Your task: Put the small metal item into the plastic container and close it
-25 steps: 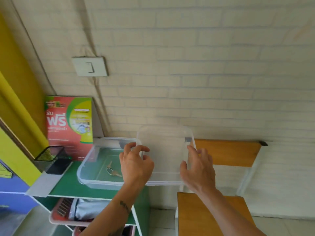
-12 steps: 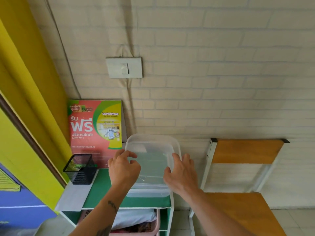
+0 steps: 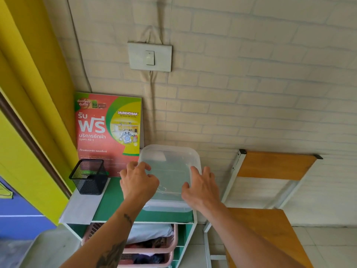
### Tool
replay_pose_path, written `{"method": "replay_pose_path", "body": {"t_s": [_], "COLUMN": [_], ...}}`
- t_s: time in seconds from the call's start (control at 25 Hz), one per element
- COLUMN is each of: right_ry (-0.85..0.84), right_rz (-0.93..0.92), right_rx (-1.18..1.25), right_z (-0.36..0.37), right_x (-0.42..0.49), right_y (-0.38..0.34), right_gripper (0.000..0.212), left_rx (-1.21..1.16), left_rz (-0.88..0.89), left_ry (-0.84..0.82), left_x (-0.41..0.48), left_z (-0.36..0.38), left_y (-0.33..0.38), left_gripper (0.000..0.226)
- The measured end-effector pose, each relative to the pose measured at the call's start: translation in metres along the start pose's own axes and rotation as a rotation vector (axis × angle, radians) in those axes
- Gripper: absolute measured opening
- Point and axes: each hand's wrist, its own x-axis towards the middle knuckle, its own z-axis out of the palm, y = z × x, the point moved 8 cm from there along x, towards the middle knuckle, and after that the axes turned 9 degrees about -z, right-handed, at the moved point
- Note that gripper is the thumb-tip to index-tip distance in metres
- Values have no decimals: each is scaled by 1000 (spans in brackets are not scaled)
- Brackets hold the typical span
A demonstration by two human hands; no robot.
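Note:
A clear plastic container (image 3: 170, 206) stands on the green shelf top (image 3: 114, 202), with its translucent lid (image 3: 170, 161) lying flat over it. My left hand (image 3: 138, 183) curls its fingers over the lid's left edge. My right hand (image 3: 201, 188) lies over the right edge, thumb on top of the lid. A faint outline of the small metal item (image 3: 162, 188) shows through the lid between my hands; its shape is unclear.
A black mesh cup (image 3: 89, 178) stands left of the container, a red laundry sign (image 3: 108, 130) leans on the wall behind. Pink baskets (image 3: 152, 246) sit in the shelf below. A wooden chair (image 3: 270, 190) stands close on the right.
The lid was held tilted beside the open container a second ago. Both hands brought it left and down, and it now covers the container.

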Motion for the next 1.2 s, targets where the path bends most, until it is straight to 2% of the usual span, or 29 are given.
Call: {"method": "replay_pose_path", "body": {"t_s": [0.12, 0.2, 0.36, 0.48, 0.6, 0.72, 1.2], "right_ry": [-36, -43, -11, -52, -162, -236, -231], "right_rz": [-11, -17, -113, -234, -282, -277, -279], "right_rx": [-13, -49, -110, -128, -144, -175, -184], "right_z": [2, -1, -6, -3, 14, 34, 34], "right_x": [4, 8, 22, 39, 48, 45, 49], "right_y": [2, 3, 3, -2, -1, 5, 4], "right_gripper": [54, 55, 62, 67, 75, 81, 84], "left_rx": [39, 95, 199, 318, 504, 550, 596], "left_rz": [25, 82, 411, 584, 570, 543, 531], "left_ry": [-4, 49, 149, 105, -38, -110, -151], "left_x": [2, 2, 4, 13, 29, 33, 37], "left_z": [4, 2, -3, 5, 28, 41, 48], "left_y": [2, 7, 44, 61, 48, 37, 34], "left_gripper": [35, 37, 43, 54, 68, 72, 72]}}
